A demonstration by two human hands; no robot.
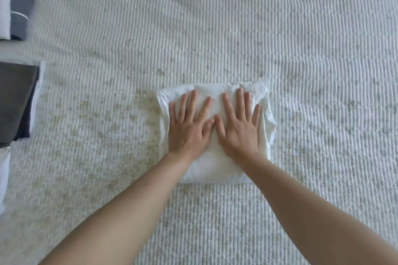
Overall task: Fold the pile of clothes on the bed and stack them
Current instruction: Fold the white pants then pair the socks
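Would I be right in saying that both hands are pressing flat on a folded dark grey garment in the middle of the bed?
Not quite: the garment under the hands is white, not dark grey. The head view shows the left hand and the right hand pressing flat, fingers spread, on a folded white garment in the middle of the bed. The dark grey fabric lies at the left edge.

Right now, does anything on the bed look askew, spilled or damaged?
Nothing stands out. The folded white garment lies fairly square on the quilt, with left hand and right hand pressed flat on it. The dark folded clothes sit at the left edge.
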